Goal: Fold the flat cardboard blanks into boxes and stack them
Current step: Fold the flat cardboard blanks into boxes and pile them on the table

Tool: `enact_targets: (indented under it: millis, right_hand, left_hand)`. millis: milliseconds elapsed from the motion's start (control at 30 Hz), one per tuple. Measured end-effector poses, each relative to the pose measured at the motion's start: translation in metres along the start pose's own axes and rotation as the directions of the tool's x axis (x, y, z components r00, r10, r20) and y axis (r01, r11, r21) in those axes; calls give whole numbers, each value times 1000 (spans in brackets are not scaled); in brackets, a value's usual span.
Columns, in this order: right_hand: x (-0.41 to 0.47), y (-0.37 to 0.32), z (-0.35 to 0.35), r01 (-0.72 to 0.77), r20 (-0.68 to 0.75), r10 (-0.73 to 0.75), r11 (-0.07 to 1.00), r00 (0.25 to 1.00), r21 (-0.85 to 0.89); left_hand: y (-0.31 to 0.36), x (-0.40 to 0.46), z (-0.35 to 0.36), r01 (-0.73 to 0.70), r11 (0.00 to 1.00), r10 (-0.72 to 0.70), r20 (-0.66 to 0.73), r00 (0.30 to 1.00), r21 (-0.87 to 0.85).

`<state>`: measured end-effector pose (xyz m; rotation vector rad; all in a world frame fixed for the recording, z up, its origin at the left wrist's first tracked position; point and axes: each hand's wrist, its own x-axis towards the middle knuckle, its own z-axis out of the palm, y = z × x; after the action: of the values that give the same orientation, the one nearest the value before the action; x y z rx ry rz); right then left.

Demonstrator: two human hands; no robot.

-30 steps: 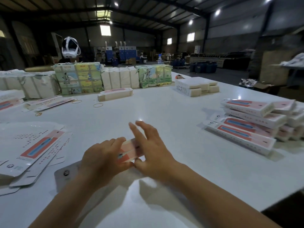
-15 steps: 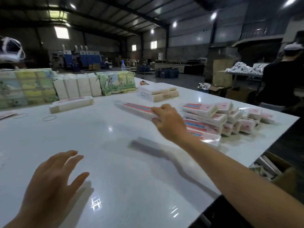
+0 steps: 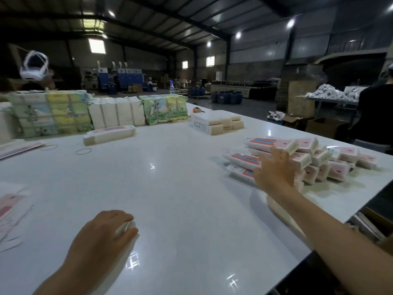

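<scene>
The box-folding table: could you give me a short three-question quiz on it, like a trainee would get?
1. True or false: the right hand rests on the stack of folded boxes.
2. What is the left hand doing? A) lying on the white table B) lifting a box C) waving
3. What loose loops lie near the single box at the far left?

Key: 1 true; 2 A; 3 rubber bands.

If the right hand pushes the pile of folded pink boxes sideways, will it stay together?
Probably not. The pile of folded boxes is loosely staggered, so upper ones would likely slide off. They look hollow and light, and the glossy table seems slippery. The right hand lies against it.
</scene>
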<state>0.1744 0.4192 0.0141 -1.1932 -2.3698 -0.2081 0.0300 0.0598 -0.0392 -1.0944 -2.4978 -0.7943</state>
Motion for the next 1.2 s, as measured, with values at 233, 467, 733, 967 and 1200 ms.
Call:
enact_targets:
  millis: [233,467,733,967,1200]
  right_hand:
    - [-61,-155,-39,433,27,-529,723,848,539]
    - [-124,-237,2,604,152,-740,634,656,482]
    - [-127,-238,16,589,35,-711,608,703,532]
    - [-126,-241,18,603,-4,-693,624,721,496]
    - [-127,-242,17,603,12,-701,622,713,500]
  left_hand:
    - [-2,5,0,42,999,-42,67,997,-7]
    - [-3,0,-7,55,998,-53,38,998,-41]
    - [-85,59,-104,591,776,-582,-110,806,222]
    - [-176,33,-144,712,371,-836,-120,536,597]
    - [-187,46,-147,806,374,-862,-149,485,459]
